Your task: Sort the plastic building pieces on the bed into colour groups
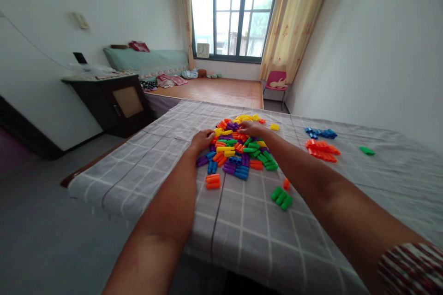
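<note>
A heap of bright plastic tube-shaped building blocks (230,151) in orange, yellow, green, blue and purple lies on the table. At the heap's left edge is my left hand (202,139), its fingers curled beside some yellow blocks (218,132). My right hand (252,128) reaches into the far side of the heap, fingers bent down near purple blocks (233,126) and orange ones. What either set of fingertips grips, if anything, is too small to make out. Nearer me lie an orange block (212,181) and a green block (282,198).
The table wears a grey checked cloth (155,166). To the right sit a blue row (320,133), an orange group (322,150) and one green block (367,150). Beyond are a wooden bed platform (221,90), a dark cabinet (121,103) and a pink chair (276,78).
</note>
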{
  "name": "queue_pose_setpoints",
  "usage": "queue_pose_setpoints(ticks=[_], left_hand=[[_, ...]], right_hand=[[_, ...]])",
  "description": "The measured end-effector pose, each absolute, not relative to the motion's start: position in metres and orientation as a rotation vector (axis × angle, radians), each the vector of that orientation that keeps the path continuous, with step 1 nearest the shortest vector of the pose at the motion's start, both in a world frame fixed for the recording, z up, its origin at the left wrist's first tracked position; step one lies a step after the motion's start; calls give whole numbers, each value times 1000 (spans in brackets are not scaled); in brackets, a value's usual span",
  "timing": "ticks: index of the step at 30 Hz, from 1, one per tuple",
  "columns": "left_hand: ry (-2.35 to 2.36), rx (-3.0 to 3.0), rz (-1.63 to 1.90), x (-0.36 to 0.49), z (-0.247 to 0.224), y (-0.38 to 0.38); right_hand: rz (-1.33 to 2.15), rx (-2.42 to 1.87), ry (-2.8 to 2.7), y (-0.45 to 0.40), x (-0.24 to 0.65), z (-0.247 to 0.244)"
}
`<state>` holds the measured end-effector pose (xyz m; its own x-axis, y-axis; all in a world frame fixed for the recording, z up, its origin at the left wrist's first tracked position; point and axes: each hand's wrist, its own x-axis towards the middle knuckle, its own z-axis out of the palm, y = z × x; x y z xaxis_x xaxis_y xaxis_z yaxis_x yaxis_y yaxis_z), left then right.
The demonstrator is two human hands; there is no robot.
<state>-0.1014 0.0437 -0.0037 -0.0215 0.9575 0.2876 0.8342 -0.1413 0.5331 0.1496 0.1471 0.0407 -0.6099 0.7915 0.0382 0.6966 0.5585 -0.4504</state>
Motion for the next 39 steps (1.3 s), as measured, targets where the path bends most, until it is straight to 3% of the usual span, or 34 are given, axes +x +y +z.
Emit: queue_pose_setpoints(ticks=[12, 20, 26, 34, 39], left_hand=[[1790, 1948, 1112, -107, -10, 52], [1845, 1787, 1177, -106, -4, 48], [1899, 1777, 1153, -107, 2, 45], [1950, 1868, 1048, -108, 2, 43], [1966, 1892, 1033, -109, 4, 43]], right_hand=[[750, -1379, -2597, 121, 155, 54], [702, -1105, -2318, 121, 172, 48], [983, -928, -2126, 103, 220, 50], [380, -913, -2357, 78, 268, 47], [341, -833, -2409, 66, 280, 34]])
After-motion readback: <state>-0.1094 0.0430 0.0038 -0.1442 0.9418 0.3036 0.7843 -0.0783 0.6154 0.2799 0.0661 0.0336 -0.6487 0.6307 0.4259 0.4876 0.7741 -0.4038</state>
